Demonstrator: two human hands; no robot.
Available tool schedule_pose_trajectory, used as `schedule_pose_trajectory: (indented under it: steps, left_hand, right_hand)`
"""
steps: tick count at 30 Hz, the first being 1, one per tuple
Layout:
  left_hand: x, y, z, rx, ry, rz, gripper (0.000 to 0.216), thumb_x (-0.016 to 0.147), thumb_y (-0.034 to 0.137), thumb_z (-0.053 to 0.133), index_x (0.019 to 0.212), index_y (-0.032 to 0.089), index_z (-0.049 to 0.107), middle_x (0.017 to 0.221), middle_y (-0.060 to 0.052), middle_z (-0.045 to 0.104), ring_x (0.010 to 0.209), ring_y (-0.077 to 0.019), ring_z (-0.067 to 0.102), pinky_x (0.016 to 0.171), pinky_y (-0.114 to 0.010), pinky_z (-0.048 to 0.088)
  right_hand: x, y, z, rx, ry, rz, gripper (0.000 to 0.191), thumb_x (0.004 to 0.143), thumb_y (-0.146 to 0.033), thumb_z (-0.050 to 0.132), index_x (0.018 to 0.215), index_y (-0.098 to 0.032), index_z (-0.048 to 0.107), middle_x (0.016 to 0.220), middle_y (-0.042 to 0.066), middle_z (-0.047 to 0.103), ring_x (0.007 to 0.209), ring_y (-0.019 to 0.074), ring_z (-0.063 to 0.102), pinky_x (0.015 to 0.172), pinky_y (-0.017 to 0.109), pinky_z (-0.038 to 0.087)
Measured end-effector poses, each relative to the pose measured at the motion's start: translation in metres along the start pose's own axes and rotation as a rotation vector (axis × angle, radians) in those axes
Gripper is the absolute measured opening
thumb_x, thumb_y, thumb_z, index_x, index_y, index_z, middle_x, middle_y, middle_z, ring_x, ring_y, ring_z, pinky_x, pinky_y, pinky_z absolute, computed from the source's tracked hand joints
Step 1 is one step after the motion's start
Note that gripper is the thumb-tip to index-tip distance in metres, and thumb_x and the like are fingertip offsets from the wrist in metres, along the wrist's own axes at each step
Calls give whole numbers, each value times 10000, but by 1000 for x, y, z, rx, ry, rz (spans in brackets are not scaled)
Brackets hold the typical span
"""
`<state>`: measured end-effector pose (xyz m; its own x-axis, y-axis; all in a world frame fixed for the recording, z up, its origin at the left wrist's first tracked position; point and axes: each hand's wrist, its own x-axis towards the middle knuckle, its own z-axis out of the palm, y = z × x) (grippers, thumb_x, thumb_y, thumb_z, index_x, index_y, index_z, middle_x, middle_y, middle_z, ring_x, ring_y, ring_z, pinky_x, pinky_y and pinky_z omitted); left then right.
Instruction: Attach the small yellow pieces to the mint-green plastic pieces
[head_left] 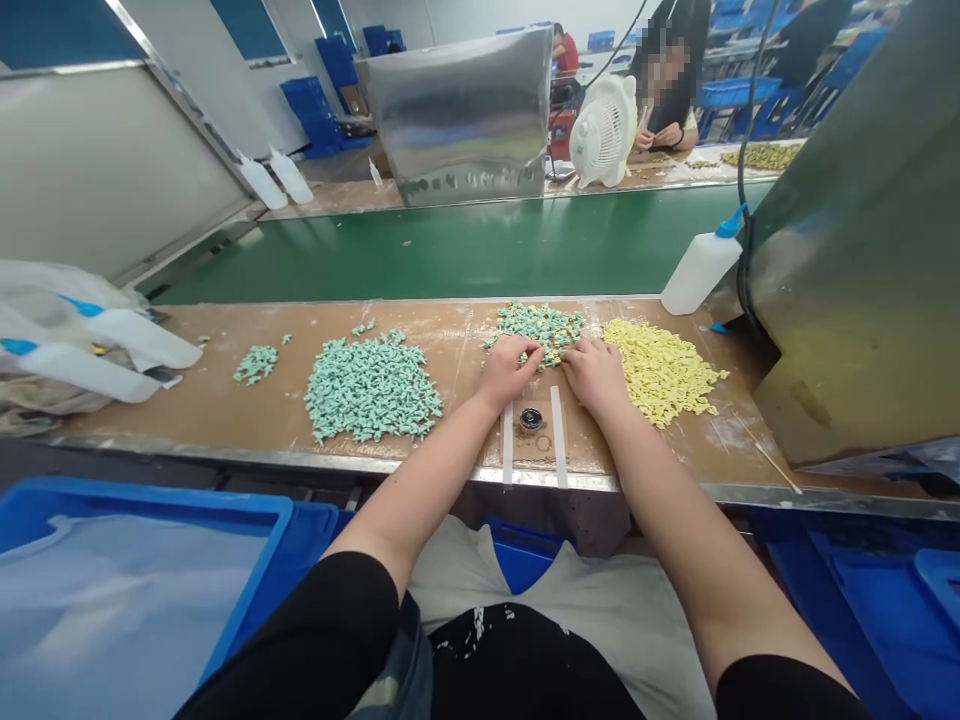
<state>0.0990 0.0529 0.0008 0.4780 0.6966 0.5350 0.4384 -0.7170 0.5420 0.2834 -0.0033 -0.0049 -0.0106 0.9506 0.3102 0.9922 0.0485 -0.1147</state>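
My left hand (511, 368) is closed, its fingertips pinched together at the near edge of a pile of small green-and-yellow pieces (536, 322). Opposite it, my right hand (598, 374) has its fingers bent and drawn together at the same pile; what either hand grips is too small to make out. A heap of pale yellow pieces (664, 372) lies just right of my right hand. To the left spreads a larger heap of mint-green pieces (373, 388). Between my forearms sits a small round dark pot (531, 420), flanked by two white tape strips (559, 435).
Behind the brown work surface (465, 410) runs a green conveyor belt (465, 245). A white squeeze bottle (701, 272) stands at right, near a metal panel (862, 280). More bottles (142, 340) lie at left. A blue tub (150, 500) is below. Across the belt are a fan (604, 132) and a person (667, 135).
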Motion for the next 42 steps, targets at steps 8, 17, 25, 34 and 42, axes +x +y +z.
schedule_pose_trajectory:
  steps: [8, 17, 25, 34, 42]
  left_hand:
    - [-1, -6, 5, -10, 36, 32, 245, 1037, 366, 582, 880, 217, 698, 912, -43, 741, 928, -198, 647, 898, -350, 474]
    - [-1, -6, 6, -19, -15, 0, 254, 1031, 378, 580, 897, 209, 715, 904, -51, 750, 901, -199, 641, 881, -354, 480]
    - [-2, -8, 11, 12, -69, 149, 237, 1015, 374, 614, 894, 205, 727, 905, -50, 744, 904, -202, 626, 907, -374, 452]
    - [-3, -7, 10, 37, -109, 139, 254, 1022, 386, 603, 878, 216, 725, 901, -50, 733, 922, -204, 628, 905, -379, 465]
    - [-4, -7, 11, 25, -109, 175, 311, 1038, 423, 562, 884, 206, 721, 880, -55, 733, 896, -206, 623, 897, -376, 466]
  right_hand:
    - [2, 2, -1, -31, 26, 75, 268, 1000, -261, 546, 1123, -159, 762, 1164, 172, 713, 1107, 330, 540, 887, 413, 295]
    - [1, 2, 0, -57, -1, 41, 334, 1021, -218, 452, 997, -150, 778, 1078, 185, 733, 1076, 326, 557, 873, 418, 310]
    - [-2, 1, 0, -43, -5, 73, 317, 1020, -200, 442, 1037, -134, 752, 1140, 210, 718, 1097, 341, 548, 859, 415, 328]
    - [-8, 5, 5, -51, 37, 65, 294, 1025, -231, 458, 984, -153, 738, 1170, 181, 721, 1083, 324, 540, 838, 408, 324]
    - [-9, 12, 15, -4, 109, 84, 202, 994, -248, 520, 1004, -146, 694, 1081, 201, 710, 1033, 335, 544, 841, 417, 347]
